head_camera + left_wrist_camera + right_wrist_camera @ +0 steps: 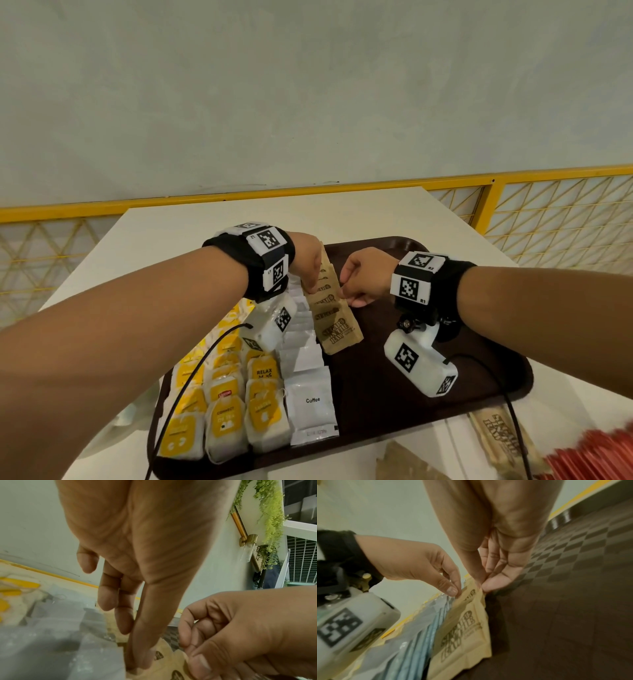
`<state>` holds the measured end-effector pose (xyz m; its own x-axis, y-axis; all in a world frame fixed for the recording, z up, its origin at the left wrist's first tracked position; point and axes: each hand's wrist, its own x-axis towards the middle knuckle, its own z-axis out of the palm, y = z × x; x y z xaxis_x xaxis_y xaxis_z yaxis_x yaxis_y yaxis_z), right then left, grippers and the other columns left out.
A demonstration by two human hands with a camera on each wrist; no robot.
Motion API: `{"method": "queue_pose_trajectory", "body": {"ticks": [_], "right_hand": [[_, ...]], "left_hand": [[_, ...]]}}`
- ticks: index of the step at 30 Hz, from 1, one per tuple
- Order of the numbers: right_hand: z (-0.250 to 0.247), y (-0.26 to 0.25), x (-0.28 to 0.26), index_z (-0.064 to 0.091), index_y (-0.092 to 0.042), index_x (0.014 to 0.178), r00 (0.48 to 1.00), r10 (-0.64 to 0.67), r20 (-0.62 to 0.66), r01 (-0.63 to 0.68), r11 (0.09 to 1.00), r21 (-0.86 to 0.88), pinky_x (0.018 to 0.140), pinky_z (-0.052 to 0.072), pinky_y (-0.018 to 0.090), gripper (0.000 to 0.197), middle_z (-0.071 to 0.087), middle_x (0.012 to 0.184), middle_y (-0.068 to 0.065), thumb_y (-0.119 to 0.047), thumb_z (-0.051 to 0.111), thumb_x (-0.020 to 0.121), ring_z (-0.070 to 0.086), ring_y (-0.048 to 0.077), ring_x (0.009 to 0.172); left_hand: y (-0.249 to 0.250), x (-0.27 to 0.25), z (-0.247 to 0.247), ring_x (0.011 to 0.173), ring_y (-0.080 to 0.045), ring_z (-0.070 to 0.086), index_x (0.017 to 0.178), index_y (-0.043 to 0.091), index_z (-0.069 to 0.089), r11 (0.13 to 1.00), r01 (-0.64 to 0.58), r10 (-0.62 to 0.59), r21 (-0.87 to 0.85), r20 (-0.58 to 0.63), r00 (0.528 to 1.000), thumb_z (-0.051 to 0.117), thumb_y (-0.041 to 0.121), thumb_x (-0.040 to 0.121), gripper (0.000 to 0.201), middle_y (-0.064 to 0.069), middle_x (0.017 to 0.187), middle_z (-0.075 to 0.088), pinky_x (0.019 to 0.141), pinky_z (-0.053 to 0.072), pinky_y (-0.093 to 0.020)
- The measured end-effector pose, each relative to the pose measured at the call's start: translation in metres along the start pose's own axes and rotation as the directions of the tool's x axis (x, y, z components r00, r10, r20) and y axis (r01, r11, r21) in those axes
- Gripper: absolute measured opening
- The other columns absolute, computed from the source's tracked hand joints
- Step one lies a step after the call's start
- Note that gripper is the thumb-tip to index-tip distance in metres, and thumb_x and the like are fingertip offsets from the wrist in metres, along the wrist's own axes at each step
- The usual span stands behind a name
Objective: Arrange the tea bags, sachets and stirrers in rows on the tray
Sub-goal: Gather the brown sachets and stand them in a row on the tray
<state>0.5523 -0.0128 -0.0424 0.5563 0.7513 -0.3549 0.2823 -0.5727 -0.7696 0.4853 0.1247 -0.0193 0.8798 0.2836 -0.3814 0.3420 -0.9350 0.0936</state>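
Sugar row: brown sugar sachets lie overlapped in a line on the brown tray, running from near the middle out toward 12 o'clock; we have both hands on its far end.
Left hand: our left hand comes down from 11 o'clock, thumb and forefinger pinching the left edge of a sachet near the far end of the row.
Right hand: our right hand sits at 1 o'clock of the row, its fingers curled and its thumb and forefinger nipping the right edge of the sachets there.
Step in hand: we judge this to be squaring up the sugar row, setting or straightening a far sachet against its neighbours.
Neighbouring rows: white coffee sachets run just beside the sugar at 9 o'clock; tea bags with yellow tags fill the rows farther toward 9 o'clock.
Open space: bare tray lies at 3 o'clock of the sugar row.
Still off the tray: at 5 o'clock, on the white table, we see more brown sachets and a red bundle, too blurred to name for sure.
Next move: we would let go gently so the overlap holds, then reach to 5 o'clock for the remaining pieces and start a fresh row on the bare side.
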Motion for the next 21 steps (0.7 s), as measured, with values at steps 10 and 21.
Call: {"method": "queue_pose_trajectory", "body": {"ticks": [10,21], "right_hand": [[-0.0008,0.0047,-0.001,0.056,-0.006,0.075,0.999,0.04,0.026,-0.041,0.999,0.034,0.066,0.056,0.029,0.016,0.061,0.071,0.012,-0.001,0.065,0.087,0.059,0.016,0.06],[-0.0002,0.0043,-0.0029,0.052,-0.008,0.076,0.998,0.021,0.057,-0.027,0.995,0.095,0.053,0.054,0.024,0.023,0.062,0.067,0.013,0.01,0.065,0.083,0.059,0.013,0.051]], "left_hand": [[0.0004,0.0025,0.0026,0.101,-0.018,0.063,0.098,0.012,0.075,1.0,-0.007,0.007,0.012,-0.004,1.0,0.075,0.024,0.08,0.022,-0.003,0.102,0.072,0.087,0.048,-0.03],[0.003,0.0011,0.0023,0.087,-0.011,0.058,0.095,0.014,0.076,1.0,-0.014,0.014,-0.001,0.0,1.0,0.075,0.022,0.079,0.018,0.004,0.086,0.066,0.084,0.047,-0.028]]}}
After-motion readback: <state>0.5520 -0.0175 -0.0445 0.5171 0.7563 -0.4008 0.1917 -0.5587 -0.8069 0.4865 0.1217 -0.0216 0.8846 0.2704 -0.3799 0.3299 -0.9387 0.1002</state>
